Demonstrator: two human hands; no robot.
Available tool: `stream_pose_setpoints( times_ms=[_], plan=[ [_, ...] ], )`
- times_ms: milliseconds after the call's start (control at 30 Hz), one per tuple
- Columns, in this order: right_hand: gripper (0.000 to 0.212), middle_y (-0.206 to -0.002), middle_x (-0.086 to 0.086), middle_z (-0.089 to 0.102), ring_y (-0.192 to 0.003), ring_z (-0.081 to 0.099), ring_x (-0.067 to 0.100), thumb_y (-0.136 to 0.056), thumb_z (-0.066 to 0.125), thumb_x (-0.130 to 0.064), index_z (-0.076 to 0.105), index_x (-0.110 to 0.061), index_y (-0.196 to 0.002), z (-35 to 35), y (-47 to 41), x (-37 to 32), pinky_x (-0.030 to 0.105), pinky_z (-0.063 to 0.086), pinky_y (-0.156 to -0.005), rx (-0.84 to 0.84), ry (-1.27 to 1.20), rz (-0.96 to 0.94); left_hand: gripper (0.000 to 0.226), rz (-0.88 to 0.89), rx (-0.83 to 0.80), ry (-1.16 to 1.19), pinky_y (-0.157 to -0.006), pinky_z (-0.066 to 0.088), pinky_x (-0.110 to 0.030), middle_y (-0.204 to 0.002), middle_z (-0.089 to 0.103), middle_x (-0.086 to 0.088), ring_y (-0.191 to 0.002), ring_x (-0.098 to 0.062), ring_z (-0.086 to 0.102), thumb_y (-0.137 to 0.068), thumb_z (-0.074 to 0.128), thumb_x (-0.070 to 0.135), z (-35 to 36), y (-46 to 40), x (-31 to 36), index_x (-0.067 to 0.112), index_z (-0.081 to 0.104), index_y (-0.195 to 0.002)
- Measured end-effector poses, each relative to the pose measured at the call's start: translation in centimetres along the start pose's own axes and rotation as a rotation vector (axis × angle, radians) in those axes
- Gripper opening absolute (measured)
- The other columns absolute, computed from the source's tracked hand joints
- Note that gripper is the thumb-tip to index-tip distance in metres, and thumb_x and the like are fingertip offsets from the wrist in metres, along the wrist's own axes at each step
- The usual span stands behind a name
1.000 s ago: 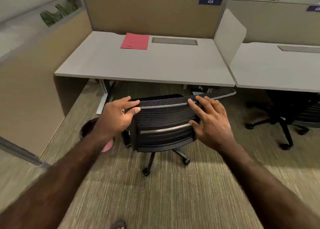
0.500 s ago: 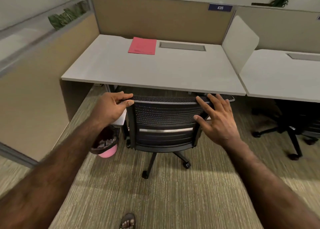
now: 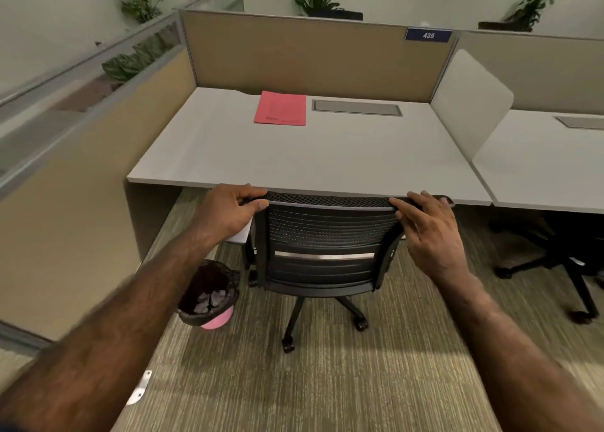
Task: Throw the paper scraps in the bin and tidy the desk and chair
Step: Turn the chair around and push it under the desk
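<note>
A black mesh office chair [image 3: 323, 251] stands with its backrest top right at the front edge of the grey desk [image 3: 294, 160]. My left hand [image 3: 228, 211] grips the top left corner of the backrest. My right hand [image 3: 428, 229] rests on the top right corner, fingers over the rim. A red folder [image 3: 281, 108] lies flat at the back of the desk. A pink bin [image 3: 209, 296] with a black liner sits on the carpet left of the chair, with crumpled scraps inside.
Tan partition walls [image 3: 310, 55] close the desk at the back and left. A white divider [image 3: 470, 101] separates a second desk [image 3: 549, 160] on the right, with another black chair [image 3: 562, 255] under it. Striped carpet stretches toward me.
The chair has rolled forward, its seat going under the desk, and its backrest has squared up to the desk edge. Both hands stayed on the backrest top. The bin has come into fuller view.
</note>
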State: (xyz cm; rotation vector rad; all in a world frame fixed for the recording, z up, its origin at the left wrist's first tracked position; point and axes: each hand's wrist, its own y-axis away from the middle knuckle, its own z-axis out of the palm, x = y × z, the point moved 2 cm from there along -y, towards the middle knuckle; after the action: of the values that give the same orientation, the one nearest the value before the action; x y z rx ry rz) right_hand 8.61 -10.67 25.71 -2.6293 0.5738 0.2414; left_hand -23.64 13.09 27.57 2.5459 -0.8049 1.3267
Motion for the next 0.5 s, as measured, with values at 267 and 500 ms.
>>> stream_pose_setpoints(
  times_ms=[267, 500],
  plan=[
    [0.041, -0.158, 0.008, 0.053, -0.153, 0.04, 0.029, -0.11, 0.049, -0.037, 0.059, -0.035, -0.15, 1.9, -4.9, -3.3, 0.051, 0.016, -0.132, -0.073, 0.035, 0.05, 0.033, -0.004, -0.019, -0.037, -0.119, 0.043, -0.041, -0.132, 0.072, -0.005, -0.134, -0.013, 0.058, -0.091, 0.078, 0.028, -2.4, -5.0, -1.8, 0.024, 0.076, -0.123],
    [0.041, -0.159, 0.008, 0.052, -0.154, 0.039, 0.028, -0.11, 0.05, -0.035, 0.059, -0.035, -0.15, 2.6, -7.4, -4.9, 0.049, 0.014, -0.131, -0.104, 0.033, 0.083, 0.033, -0.034, -0.028, -0.044, -0.121, 0.038, -0.04, -0.136, 0.069, -0.008, -0.139, -0.015, 0.054, -0.092, 0.077, 0.027, -3.4, -7.8, -2.4, 0.024, 0.075, -0.125]
  ],
)
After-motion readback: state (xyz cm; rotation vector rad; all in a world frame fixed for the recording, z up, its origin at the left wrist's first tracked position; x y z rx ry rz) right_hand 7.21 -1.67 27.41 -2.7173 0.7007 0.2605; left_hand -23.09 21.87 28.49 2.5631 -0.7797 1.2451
